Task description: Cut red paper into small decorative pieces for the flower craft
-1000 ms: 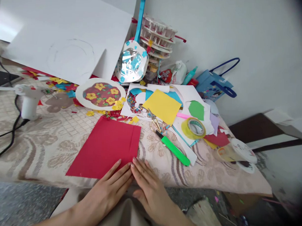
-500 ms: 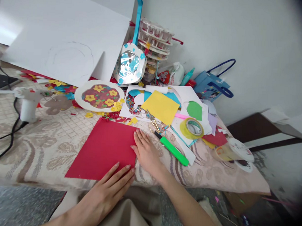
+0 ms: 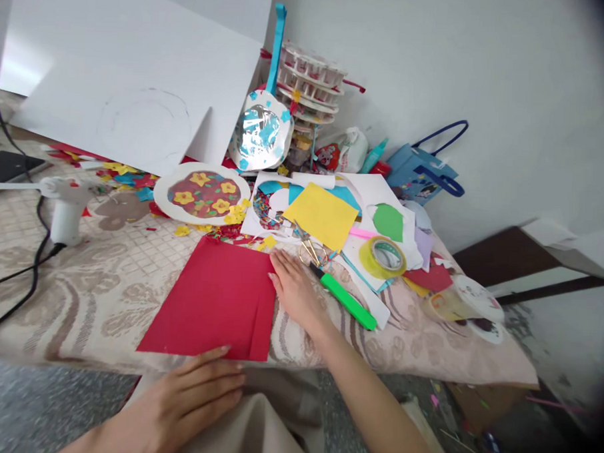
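The right hand (image 3: pixel 295 286) lies palm down at two o'clock of the red rectangular paper sheet (image 3: pixel 211 299), its fingers straight and close together along the sheet's right edge. The left hand (image 3: pixel 199 392) is at six o'clock, fingers extended and slightly parted, their tips at the near edge. The sheet lies on the patterned beige tablecloth (image 3: pixel 103 291), a narrow creased strip down its right side.

Just beyond the right hand, which stands between them and the sheet, are a green-handled cutter (image 3: pixel 349 301) at three o'clock and gold-handled scissors (image 3: pixel 311 247) at two. Farther at two sit a yellow paper square (image 3: pixel 321 215) and a yellow tape roll (image 3: pixel 368 256) — both on paper scraps. A white oval panel with yellow flowers (image 3: pixel 163 197) is at twelve, a white glue gun (image 3: pixel 66 221) at ten.

Of the containers, a blue handled bag (image 3: pixel 419 175) stands far off at two, a clear tub with a white lid (image 3: pixel 446 305) at three — the contents of both cannot be made out.
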